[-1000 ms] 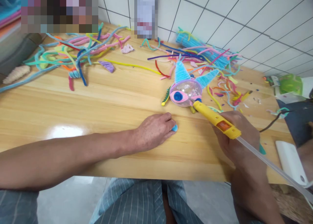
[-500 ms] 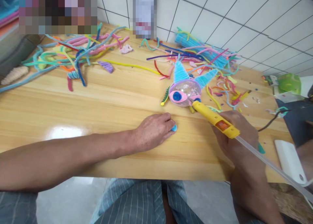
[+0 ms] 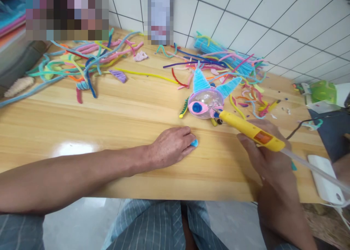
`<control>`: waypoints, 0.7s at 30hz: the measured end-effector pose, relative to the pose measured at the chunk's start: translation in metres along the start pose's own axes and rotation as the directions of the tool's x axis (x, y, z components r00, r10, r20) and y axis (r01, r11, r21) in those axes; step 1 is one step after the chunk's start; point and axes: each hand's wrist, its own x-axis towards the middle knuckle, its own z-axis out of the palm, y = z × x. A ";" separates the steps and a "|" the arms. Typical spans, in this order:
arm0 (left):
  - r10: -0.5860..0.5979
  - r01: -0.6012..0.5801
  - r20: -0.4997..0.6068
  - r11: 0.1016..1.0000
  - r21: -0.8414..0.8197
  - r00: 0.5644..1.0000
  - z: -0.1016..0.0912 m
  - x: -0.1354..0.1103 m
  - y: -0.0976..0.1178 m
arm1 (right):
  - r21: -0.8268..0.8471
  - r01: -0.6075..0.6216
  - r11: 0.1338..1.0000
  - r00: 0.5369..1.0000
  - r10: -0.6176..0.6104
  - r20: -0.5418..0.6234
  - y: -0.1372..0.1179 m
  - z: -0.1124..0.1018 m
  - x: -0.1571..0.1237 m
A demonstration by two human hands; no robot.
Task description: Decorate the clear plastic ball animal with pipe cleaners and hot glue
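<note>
My left hand [image 3: 171,145] rests on the wooden table [image 3: 109,126], fingers closed over a small blue pipe-cleaner piece [image 3: 194,143]. My right hand [image 3: 266,153] grips a yellow glue gun [image 3: 250,130] with a clear glue stick trailing back. Its nozzle touches a clear plastic ball craft [image 3: 206,101] with a pink-and-blue eye and two blue pipe-cleaner cones on top. The craft sits just beyond both hands.
Loose coloured pipe cleaners [image 3: 82,64] lie across the far left and behind the craft, with a blue bundle [image 3: 218,49] near the tiled wall. A green object [image 3: 324,93], a black cable [image 3: 300,128] and a white device [image 3: 324,180] lie at the right edge.
The glue gun has tilted flatter and its tip has moved slightly left against the ball. My left hand has stayed put on the blue piece.
</note>
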 end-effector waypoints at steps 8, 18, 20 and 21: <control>0.031 -0.032 -0.138 0.999 -0.010 0.990 0.002 -0.005 -0.003 | 0.419 -0.437 0.796 0.831 0.535 -0.151 0.025 -0.012 0.006; 0.133 -0.135 -0.362 0.991 0.021 0.923 0.005 -0.007 -0.011 | 0.245 -0.760 0.602 0.562 0.798 -0.219 0.173 -0.064 -0.034; 0.142 -0.148 -0.394 0.989 0.016 0.908 0.004 -0.007 -0.011 | 0.130 -0.776 0.617 0.582 0.780 -0.229 0.196 -0.065 -0.048; 0.144 -0.152 -0.409 0.988 0.013 0.901 0.003 -0.007 -0.011 | 0.016 -0.759 0.651 0.630 0.740 -0.235 0.204 -0.064 -0.053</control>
